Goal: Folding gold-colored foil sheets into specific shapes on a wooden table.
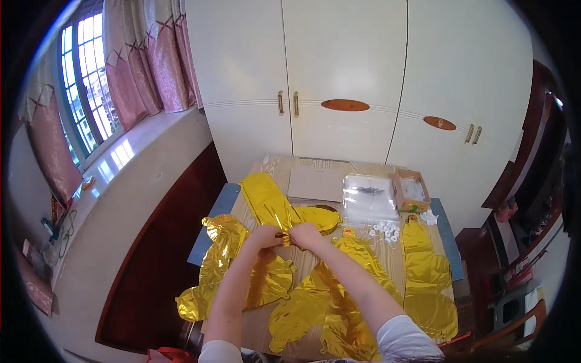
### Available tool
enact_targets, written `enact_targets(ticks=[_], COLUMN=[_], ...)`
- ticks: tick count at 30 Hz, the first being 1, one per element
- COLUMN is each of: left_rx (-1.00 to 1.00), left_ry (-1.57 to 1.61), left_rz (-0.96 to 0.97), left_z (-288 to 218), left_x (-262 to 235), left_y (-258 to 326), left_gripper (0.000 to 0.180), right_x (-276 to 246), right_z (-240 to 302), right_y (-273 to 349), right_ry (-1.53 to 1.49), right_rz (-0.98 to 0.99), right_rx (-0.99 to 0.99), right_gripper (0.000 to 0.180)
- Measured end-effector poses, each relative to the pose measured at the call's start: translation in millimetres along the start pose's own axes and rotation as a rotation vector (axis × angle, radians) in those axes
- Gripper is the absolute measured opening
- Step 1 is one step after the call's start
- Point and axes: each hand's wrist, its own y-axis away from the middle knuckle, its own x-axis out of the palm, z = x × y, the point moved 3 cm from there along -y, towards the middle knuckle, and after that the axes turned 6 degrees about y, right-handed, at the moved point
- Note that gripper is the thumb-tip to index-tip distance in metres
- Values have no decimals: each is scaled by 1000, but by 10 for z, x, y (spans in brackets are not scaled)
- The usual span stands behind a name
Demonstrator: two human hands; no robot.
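Tabletop [315,166]: both hands [284,235] pinch gold foil balloon [269,202], angled away leftward.

Bright daylight enters from the window [85,91] at left; foil glares; fisheye bends edges, dark rim

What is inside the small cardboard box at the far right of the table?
The cardboard box is open and holds something pale, like clear plastic bags. Its near wall hides the bottom, so anything beneath cannot be seen.

left hand [264,236] bare, no rings seen | right hand [304,235] bare | forearms bare | short white sleeves [399,336] at lower edge of frame
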Motion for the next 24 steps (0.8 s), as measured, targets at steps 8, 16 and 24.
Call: enact_targets(ticks=[8,16,24], left_rx=[56,-18,-30], left_ry=[-63,65,147], left_rz=[-39,-203,-283], left_z=[269,296,333], left_x=[28,0,0], left_y=[-164,-206,-154], left_gripper=[28,27,23], right_x=[24,-125,-192], right_z=[-104,31,100], right_y=[-6,131,187], right_ry=[-218,-15,148], right_rz=[-121,-210,-229], right_rx=[105,-51,-84], right_gripper=[19,19,24])
